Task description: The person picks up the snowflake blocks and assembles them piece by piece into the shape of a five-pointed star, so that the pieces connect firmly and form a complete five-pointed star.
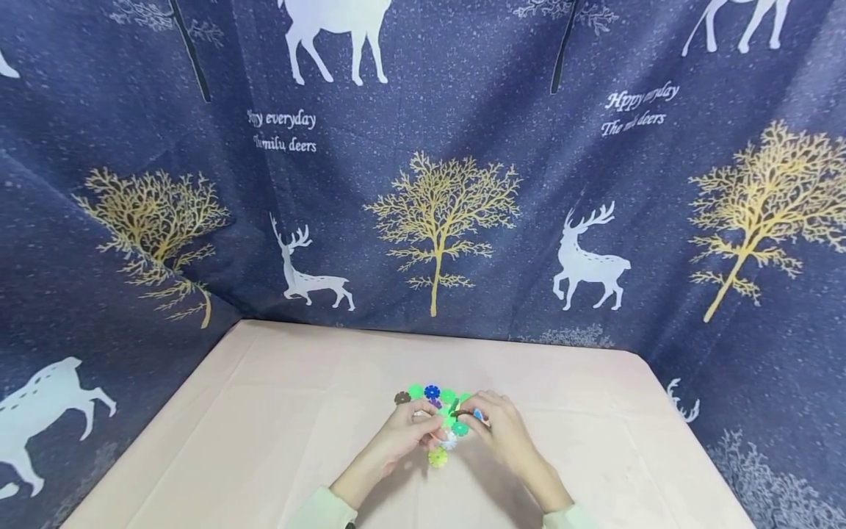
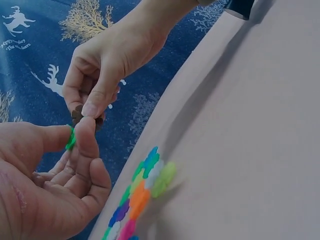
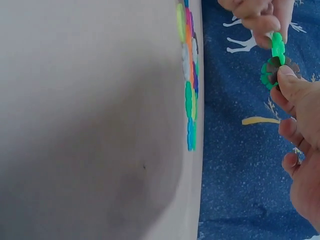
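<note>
My left hand point(image 1: 403, 428) pinches a bright green notched disc point(image 3: 278, 46) between thumb and forefinger. With its thumb and fingertips, my right hand point(image 1: 504, 433) grips a brown notched disc point(image 2: 77, 116). In the right wrist view the two discs meet edge to edge, and a darker green disc point(image 3: 265, 75) shows behind the brown one. Both hands are held up over the table, fingertips close together. Below them lie several flat flower-shaped discs, among them a yellow-green disc point(image 1: 438, 458), a blue disc point(image 1: 432, 391) and an orange disc point(image 2: 139, 199), partly hidden by the hands in the head view.
The discs rest on a table with a pale pink cover point(image 1: 297, 411). Behind the table hangs a dark blue cloth point(image 1: 463, 110) printed with white deer and golden trees. Another brown disc point(image 1: 402, 397) lies at the left end of the group.
</note>
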Demonstrator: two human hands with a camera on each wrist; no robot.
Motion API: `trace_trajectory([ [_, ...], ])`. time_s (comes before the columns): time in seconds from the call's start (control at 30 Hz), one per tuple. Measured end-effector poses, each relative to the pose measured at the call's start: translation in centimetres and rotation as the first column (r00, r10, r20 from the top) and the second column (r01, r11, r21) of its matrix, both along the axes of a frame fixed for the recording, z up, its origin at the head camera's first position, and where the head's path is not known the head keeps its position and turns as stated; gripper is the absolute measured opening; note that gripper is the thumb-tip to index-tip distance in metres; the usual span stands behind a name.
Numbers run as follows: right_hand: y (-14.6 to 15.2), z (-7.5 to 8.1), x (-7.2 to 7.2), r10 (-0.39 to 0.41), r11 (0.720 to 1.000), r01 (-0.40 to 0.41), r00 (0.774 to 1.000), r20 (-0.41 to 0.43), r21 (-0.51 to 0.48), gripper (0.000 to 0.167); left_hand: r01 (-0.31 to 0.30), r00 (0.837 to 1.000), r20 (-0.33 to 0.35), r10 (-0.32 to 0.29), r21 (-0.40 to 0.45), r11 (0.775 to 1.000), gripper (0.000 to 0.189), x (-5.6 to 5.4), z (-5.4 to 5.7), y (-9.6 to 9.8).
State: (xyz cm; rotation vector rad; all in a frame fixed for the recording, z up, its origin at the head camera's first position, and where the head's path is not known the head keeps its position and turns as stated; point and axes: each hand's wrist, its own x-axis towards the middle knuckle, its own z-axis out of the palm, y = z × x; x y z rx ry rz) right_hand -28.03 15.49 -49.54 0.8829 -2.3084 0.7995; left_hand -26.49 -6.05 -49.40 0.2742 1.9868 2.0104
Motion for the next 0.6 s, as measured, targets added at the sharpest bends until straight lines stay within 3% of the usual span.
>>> trace_trajectory([
  [0.17,0.4,0.3,-0.7,-0.039,0.999,0.040,0.998,0.047,-0.012,0.012,0.005,1.000,-0.006,-0.005,-0.003,1.000,0.025,-0.2,-0.3,-0.5],
  [0.37,1.6,0.5,-2.5,-0.115,0.993,0.116,0.993,0.030,-0.018,0.012,0.003,1.000,-0.008,-0.003,-0.008,1.000,0.024,-0.3,-0.8,-0.9],
  [0.47,2.5,0.4,-3.4,-0.193,0.981,0.193,0.980,0.057,0.000,0.011,0.007,1.000,-0.030,-0.008,-0.035,0.999,0.025,-0.2,-1.0,-1.6],
  [0.6,3.7,0.4,-4.5,-0.296,0.955,0.293,0.946,0.134,0.036,0.011,0.024,0.999,-0.046,-0.027,-0.052,0.998,0.029,-0.4,-1.4,-2.6],
])
